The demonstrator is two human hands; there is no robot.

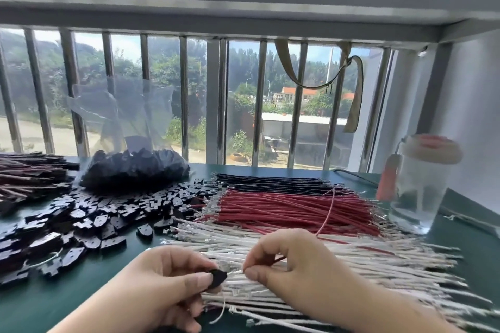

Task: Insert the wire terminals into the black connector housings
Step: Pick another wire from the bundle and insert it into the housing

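While the left hand (162, 281) pinches 1 black housing (217, 277), the right hand (292, 270) pinches a white wire (235, 273) at its mouth, with a red wire (280, 259) tucked under its fingers. Just beyond lie bundles of white wires (351, 257), red wires (292, 208) and black wires (270, 181). Left on the desk (465, 238), loose housings (81, 222) sprawl before a full bag (135, 167). Judging by that, most of the job remains.

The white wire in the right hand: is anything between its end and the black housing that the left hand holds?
Nothing visible blocks it. The right hand pinches the white wire and its tip already meets the black housing gripped by the left hand. Only a red wire passes behind the right fingers, off that path.
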